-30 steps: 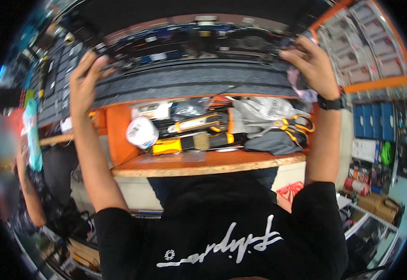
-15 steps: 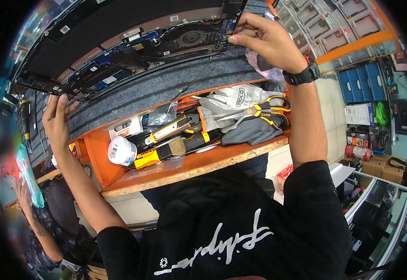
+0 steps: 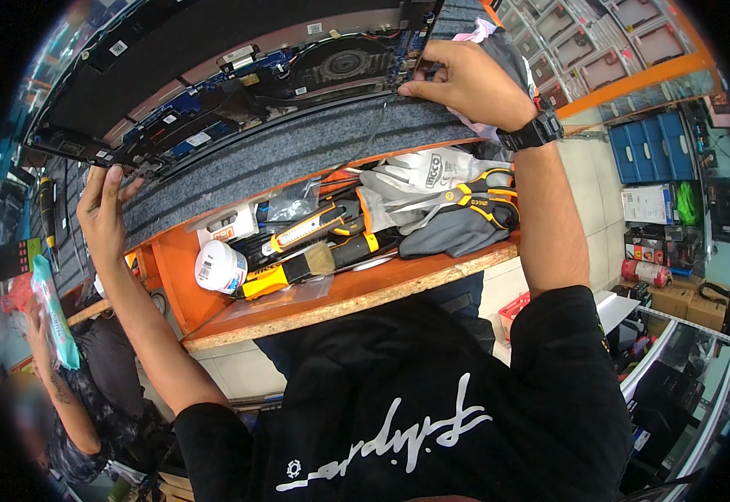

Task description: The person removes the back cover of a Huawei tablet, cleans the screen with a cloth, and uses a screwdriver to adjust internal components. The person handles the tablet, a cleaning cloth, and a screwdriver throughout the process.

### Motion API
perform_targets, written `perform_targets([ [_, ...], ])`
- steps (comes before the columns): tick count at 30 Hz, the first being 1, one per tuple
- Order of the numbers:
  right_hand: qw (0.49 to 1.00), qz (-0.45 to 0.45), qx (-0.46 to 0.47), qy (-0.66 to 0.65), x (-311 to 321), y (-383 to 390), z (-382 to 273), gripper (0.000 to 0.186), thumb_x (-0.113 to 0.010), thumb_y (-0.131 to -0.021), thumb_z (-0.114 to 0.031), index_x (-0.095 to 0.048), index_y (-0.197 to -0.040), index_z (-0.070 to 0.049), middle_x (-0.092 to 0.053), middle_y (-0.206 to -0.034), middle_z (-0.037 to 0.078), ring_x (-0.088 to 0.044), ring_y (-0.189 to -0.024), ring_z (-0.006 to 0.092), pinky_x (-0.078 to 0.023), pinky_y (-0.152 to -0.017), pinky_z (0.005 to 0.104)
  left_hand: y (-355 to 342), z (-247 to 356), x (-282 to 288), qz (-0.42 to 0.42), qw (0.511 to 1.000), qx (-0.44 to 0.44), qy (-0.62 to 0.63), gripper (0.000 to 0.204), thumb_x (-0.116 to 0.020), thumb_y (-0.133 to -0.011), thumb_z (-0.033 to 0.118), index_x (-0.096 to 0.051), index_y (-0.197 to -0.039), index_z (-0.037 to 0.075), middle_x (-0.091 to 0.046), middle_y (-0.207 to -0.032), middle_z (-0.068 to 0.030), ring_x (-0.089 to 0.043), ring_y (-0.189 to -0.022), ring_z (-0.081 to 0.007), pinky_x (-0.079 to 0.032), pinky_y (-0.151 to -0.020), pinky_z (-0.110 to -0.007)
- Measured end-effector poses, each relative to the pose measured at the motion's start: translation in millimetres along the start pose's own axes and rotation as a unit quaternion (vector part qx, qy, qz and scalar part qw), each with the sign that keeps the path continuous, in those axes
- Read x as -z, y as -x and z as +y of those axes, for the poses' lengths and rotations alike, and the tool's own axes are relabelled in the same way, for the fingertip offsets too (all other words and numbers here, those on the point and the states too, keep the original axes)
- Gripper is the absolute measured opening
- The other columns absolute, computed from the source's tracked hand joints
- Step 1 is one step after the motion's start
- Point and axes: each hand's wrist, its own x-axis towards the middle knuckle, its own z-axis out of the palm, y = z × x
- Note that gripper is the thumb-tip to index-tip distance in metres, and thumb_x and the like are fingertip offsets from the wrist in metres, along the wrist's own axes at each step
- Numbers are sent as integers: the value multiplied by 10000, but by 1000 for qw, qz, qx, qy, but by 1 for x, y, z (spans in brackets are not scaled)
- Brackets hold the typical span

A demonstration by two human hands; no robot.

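Observation:
An opened laptop (image 3: 239, 79) with its inner boards, cables and a round fan bared spans the top of the view, tilted above a grey ribbed mat (image 3: 273, 149). At its lower left corner, my left hand (image 3: 105, 209) grips the edge between thumb and fingers. My right hand (image 3: 474, 88), with a black watch on the wrist, pinches the laptop's right corner, thumb at the near edge and fingers curled in. Whether anything small sits between the right fingertips is hidden.
Below the mat, an open orange drawer (image 3: 382, 294) holds scissors (image 3: 457, 197), gloves (image 3: 457, 234), a utility knife (image 3: 311, 230), a brush (image 3: 294, 269) and a white tub (image 3: 218, 268). At left, another person's arm (image 3: 72, 410) reaches to a teal pack (image 3: 53, 314). A screwdriver (image 3: 47, 213) lies on the mat.
My right hand has slid slightly down and left along the laptop's corner, its fingers curling in more. My left hand keeps its grip. The laptop has barely shifted.

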Motion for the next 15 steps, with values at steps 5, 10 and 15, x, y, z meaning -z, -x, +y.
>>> perform_targets([
  [5, 1000, -11, -21, -15, 4, 1, -4, 300, -796, -848, -155, -693, -1080, 4, -726, -899, 161, -697, -787, 258, -541, -736, 341, 0, 4, -5, 7, 1000, 4, -3, 177, -603, -1032, 119, -612, -932, -28, -463, -948, 4, -567, -896, -70, -624, -881, -350],
  [10, 999, -17, -24, -22, 4, -1, -7, 275, -787, -856, -151, -689, -1049, 19, -724, -882, 166, -701, -789, 260, -543, -741, 339, -6, -25, 24, -42, 999, -12, 8, 260, -595, -1038, 135, -635, -1255, -3, -577, -1120, -6, -595, -995, -86, -610, -893, -377],
  [15, 999, -12, -19, -31, 1, 0, 1, 267, -787, -859, -165, -666, -982, 38, -715, -851, 163, -694, -773, 247, -538, -726, 329, -4, -13, 9, -16, 1000, -3, 16, 204, -606, -1030, 122, -667, -1154, -27, -563, -1097, -15, -604, -998, -97, -623, -879, -359],
])
